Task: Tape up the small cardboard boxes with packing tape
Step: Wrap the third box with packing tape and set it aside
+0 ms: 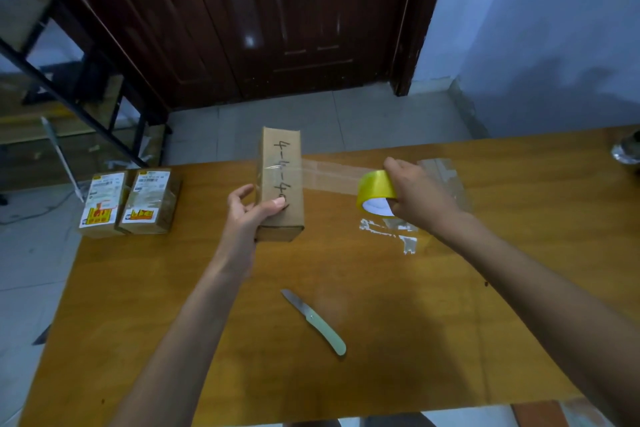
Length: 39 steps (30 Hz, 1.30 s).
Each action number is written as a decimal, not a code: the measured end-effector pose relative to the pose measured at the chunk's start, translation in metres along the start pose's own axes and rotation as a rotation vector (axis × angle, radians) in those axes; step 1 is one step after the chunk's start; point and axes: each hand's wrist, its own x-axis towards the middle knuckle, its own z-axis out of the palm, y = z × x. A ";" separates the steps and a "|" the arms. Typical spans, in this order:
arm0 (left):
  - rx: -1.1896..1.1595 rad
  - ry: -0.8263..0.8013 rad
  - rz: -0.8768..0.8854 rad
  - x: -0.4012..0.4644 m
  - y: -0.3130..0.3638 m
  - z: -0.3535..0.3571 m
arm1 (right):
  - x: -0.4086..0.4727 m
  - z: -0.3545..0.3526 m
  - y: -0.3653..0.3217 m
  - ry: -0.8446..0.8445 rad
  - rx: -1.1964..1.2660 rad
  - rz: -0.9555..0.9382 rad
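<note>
knife (313, 322) nearest; held box (281, 184) points away.

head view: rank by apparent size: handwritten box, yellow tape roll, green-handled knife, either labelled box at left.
1. Tall handwritten cardboard box, raised toward the camera, so nearness inflates it.
2. Labelled cardboard boxes: the pair look alike.
3. Green-handled folding knife: long but slim.
4. Yellow packing tape roll, partly hidden by the right hand; unsure against the knife.
</note>
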 end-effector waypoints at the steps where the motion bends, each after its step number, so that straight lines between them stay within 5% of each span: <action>1: -0.040 -0.019 -0.001 -0.002 0.002 0.001 | 0.000 0.001 -0.002 0.001 0.010 -0.006; 15: -0.512 -0.396 0.007 -0.018 0.006 0.011 | 0.002 -0.004 -0.029 0.052 0.088 -0.068; 31: -0.807 -0.542 -0.090 -0.018 -0.005 0.019 | 0.003 -0.008 -0.056 -0.004 0.037 -0.040; 39: -0.733 -0.413 -0.126 -0.020 -0.006 0.025 | 0.002 -0.018 -0.068 0.004 -0.051 -0.047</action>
